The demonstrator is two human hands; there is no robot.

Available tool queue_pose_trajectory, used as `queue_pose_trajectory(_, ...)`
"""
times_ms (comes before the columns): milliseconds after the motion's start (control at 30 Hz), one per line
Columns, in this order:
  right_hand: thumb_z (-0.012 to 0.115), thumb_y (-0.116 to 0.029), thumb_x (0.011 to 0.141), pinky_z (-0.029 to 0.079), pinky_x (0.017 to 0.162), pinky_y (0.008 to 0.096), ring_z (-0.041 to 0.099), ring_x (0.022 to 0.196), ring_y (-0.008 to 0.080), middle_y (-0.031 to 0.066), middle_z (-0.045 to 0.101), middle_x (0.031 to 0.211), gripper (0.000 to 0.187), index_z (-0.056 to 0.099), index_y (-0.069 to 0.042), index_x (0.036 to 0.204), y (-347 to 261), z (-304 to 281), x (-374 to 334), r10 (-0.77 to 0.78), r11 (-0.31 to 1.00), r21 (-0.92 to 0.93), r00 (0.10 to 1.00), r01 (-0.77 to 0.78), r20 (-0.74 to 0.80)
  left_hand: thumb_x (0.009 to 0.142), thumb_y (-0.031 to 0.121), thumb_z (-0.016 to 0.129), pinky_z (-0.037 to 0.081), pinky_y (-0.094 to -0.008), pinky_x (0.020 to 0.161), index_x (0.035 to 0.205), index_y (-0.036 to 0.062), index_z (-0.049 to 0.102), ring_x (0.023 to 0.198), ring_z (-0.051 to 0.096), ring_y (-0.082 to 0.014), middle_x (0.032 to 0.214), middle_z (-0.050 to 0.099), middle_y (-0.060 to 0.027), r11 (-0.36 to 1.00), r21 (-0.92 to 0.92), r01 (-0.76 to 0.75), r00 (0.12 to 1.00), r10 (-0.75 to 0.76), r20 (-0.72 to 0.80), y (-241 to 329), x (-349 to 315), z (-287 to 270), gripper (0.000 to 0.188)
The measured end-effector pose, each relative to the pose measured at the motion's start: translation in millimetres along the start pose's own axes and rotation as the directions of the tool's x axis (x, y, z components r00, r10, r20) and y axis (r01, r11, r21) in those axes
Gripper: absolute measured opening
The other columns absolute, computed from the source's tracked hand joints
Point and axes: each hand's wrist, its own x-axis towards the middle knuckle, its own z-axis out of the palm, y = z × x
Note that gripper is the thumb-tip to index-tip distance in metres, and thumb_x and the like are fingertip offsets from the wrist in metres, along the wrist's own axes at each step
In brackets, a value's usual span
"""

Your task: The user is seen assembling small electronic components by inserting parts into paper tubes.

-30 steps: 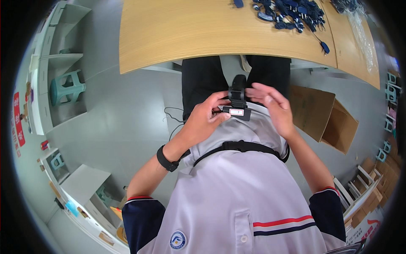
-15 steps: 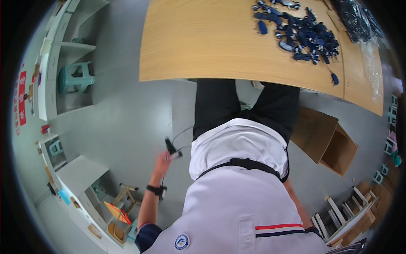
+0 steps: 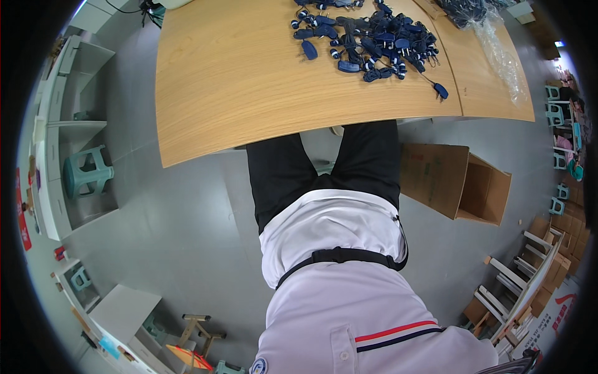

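Note:
Neither my left hand nor my right hand shows; only my trunk and legs are seen, close to the table [image 3: 237, 93]. On the table lies a tangled heap of dark blue plugs with coiled cables [image 3: 383, 43]. One blue plug [image 3: 309, 50] sits at the heap's left side, prongs outward. Another blue plug [image 3: 441, 91] trails on a thin cable toward the table's front edge. What my hands hold, if anything, is out of sight.
Clear plastic wrapping [image 3: 498, 56] lies along the table's right part. An open cardboard box [image 3: 436, 177] rests on the floor by my right leg. Shelving with a green stool [image 3: 87, 171] stands at left, a wooden folding frame [image 3: 196, 330] lower left, white racks [image 3: 514, 283] lower right.
My left hand, earlier at the left with a small black object on a cable, has gone out of view. My view has turned, so the table appears further left.

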Motion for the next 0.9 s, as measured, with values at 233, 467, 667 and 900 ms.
queue_pose_trajectory(233,0.059,-0.039,0.082,0.043,0.055,0.0298,0.047,0.057,0.014,0.0022,0.054,0.071,0.036,0.06,-0.006,0.097,1.1,7.3,-19.1,-0.039,0.991,0.124,0.998,0.045,-0.053,0.097,0.027,0.05,0.044,-0.0371,0.097,0.131,0.0043,0.051,0.113,0.057,-0.0231,0.124,0.059,-0.0115,0.999,0.028,-0.021,1.0,0.021,0.005,-1.1,2.2,-7.0,0.041)
queue_pose_trajectory(467,0.06,-0.038,0.078,0.038,0.052,0.0266,0.044,0.056,0.0129,0.0024,0.052,0.069,0.038,0.06,-0.006,0.097,-18.5,-63.9,-34.3,0.08,0.596,0.791,0.99,-0.142,0.117,0.097,0.023,0.05,0.046,-0.0359,0.095,0.128,0.0042,0.053,0.108,0.059,-0.0218,0.12,0.061,-0.0103,0.998,0.056,-0.028,0.999,0.027,0.024,-6.4,-2.2,-11.3,0.036)
queue_pose_trajectory(667,0.057,-0.05,0.092,0.032,0.044,0.0208,0.034,0.051,0.0061,-0.0031,0.042,0.068,0.059,0.049,-0.009,0.134,-70.0,-103.0,-8.4,-0.115,0.659,0.737,0.948,-0.151,0.297,0.097,0.02,0.05,0.047,-0.0349,0.092,0.125,0.0042,0.055,0.105,0.06,-0.0206,0.116,0.062,-0.0092,0.994,0.097,-0.059,0.997,0.054,0.057,1.1,-2.4,-22.4,0.032)
queue_pose_trajectory(900,0.074,-0.007,0.08,0.039,0.049,0.0239,0.041,0.058,0.0068,-0.0041,0.046,0.077,0.077,0.037,-0.02,0.146,-121.6,-69.6,-29.0,-0.125,0.958,0.286,0.927,0.02,0.354,0.097,0.016,0.05,0.049,-0.0336,0.089,0.121,0.0041,0.057,0.1,0.062,-0.0192,0.112,0.064,-0.0079,0.985,0.117,-0.123,0.99,0.114,0.084,34.1,12.6,-33.0,0.028)
